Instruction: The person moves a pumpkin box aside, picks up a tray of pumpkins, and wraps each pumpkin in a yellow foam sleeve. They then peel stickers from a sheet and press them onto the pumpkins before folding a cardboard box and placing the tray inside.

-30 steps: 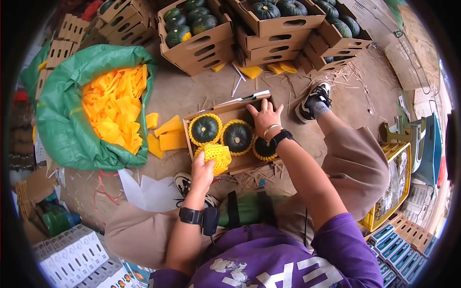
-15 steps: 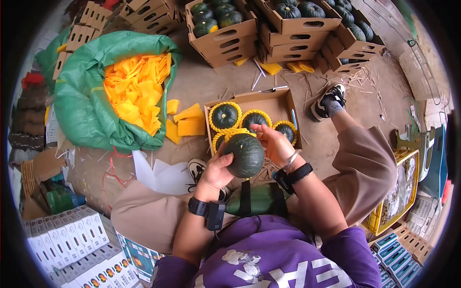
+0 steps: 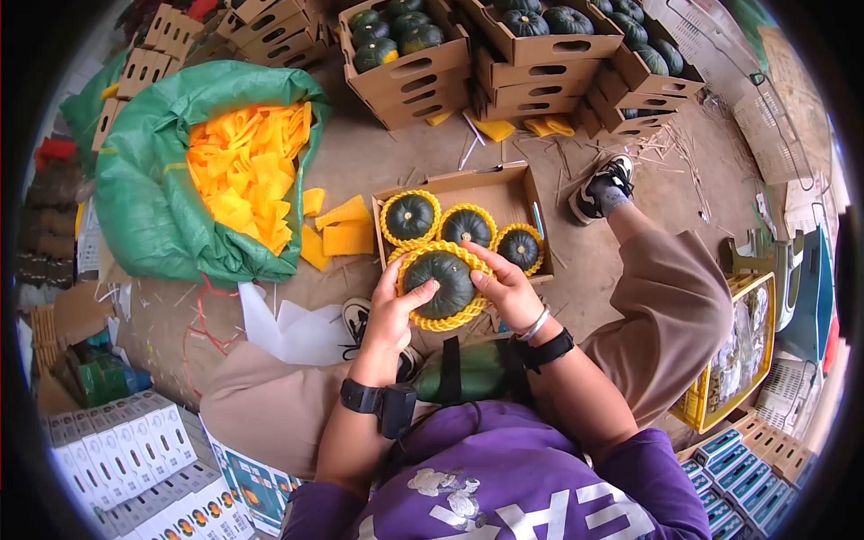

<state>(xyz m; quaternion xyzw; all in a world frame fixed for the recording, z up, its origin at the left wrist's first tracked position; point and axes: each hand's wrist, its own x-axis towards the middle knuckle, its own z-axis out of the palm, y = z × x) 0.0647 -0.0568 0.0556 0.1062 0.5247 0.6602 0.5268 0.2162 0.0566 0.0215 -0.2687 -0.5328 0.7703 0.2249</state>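
Note:
Between my two hands is a dark green pumpkin (image 3: pixel 441 277) with a yellow foam net (image 3: pixel 466 317) ringed around its side. My left hand (image 3: pixel 393 310) grips it from the left, thumb on the green skin. From the right, my right hand (image 3: pixel 511 292) holds the same pumpkin, its fingers on the net. Just beyond them lies an open cardboard box (image 3: pixel 459 180). Inside it sit several netted pumpkins, among them one at the back left (image 3: pixel 411 217), one in the middle (image 3: pixel 468 227) and one at the right (image 3: pixel 519 249). The held pumpkin partly hides the box's near side.
A green sack (image 3: pixel 135 207) full of yellow foam nets (image 3: pixel 247 171) stands at the left, with loose nets (image 3: pixel 346 237) beside it. Stacked cartons of pumpkins (image 3: pixel 409 85) line the back. A yellow crate (image 3: pixel 738 360) is at the right. Cardboard strips litter the floor.
The yellow net now encircles the held pumpkin, where before it was bunched at the far side. My right hand has come down onto the pumpkin's right side.

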